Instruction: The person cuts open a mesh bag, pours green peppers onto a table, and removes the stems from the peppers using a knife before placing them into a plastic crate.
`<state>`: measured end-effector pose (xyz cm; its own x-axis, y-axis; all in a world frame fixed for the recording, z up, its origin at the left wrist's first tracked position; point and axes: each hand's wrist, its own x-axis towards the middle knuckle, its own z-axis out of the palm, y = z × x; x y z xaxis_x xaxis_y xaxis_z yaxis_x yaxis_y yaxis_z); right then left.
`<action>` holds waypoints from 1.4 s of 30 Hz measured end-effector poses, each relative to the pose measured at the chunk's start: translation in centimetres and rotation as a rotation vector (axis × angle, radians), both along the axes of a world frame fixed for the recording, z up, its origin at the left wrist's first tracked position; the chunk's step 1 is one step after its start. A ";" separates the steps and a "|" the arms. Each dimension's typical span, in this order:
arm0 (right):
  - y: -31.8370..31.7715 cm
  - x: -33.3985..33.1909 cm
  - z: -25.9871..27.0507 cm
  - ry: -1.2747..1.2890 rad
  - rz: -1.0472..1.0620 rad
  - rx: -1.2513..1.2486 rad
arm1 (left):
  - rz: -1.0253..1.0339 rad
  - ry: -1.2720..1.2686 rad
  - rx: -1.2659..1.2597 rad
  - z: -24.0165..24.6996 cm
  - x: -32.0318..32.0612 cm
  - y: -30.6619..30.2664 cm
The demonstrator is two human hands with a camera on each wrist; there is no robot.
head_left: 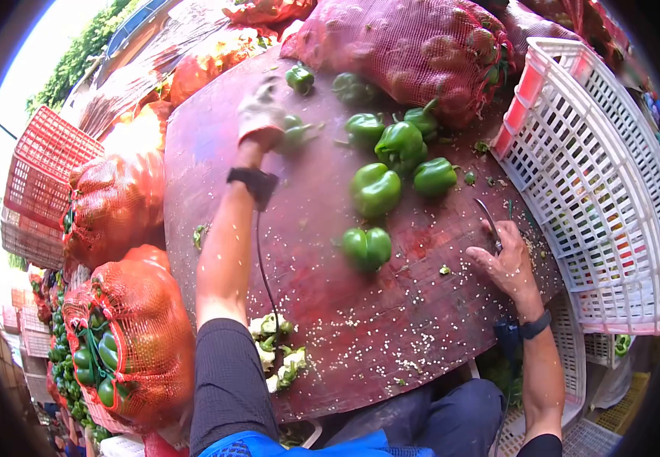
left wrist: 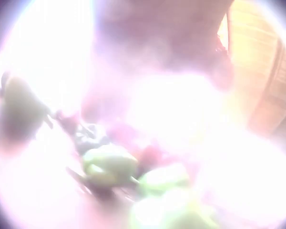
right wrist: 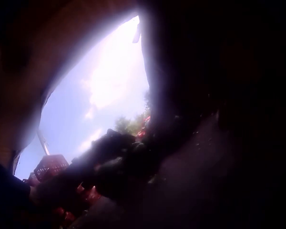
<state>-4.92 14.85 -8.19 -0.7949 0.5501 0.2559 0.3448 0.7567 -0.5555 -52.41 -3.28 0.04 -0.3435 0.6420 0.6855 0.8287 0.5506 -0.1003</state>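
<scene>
My left hand, in a pale glove and blurred, reaches over the far left of the reddish table. Right beside it lies a green bell pepper, partly overlapped by the hand; another pepper lies just beyond. The glove's fingers are too smeared to read. Low over the table's right side, my right hand grips a small knife with a thin curved blade, its thumb stretched out. Several more peppers lie mid-table between the hands. Glare washes out the left wrist view; the right wrist view is mostly dark.
A full red mesh sack lies on the table's far side. White plastic crates lean at the right edge. Orange mesh sacks of peppers stand along the left. Trimmed pepper cores and scattered seeds lie near the front edge.
</scene>
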 end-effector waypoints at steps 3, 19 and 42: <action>-0.2 0.0 1.1 -0.071 0.004 -0.036 | 0.414 -0.522 -0.210 -1.2 -7.6 -0.5; -0.7 -1.0 1.3 -0.117 -0.050 -0.015 | -0.099 -0.293 -0.785 -7.0 -10.3 10.6; 1.9 0.2 1.6 0.051 -0.213 -0.801 | -0.190 -0.348 -0.092 -1.9 -5.2 11.4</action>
<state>-4.70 16.71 -6.60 -0.6515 0.7181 -0.2445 0.3958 0.0468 -0.9172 -57.57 8.14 -1.85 -0.4143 0.7694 0.4862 0.9080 0.3861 0.1627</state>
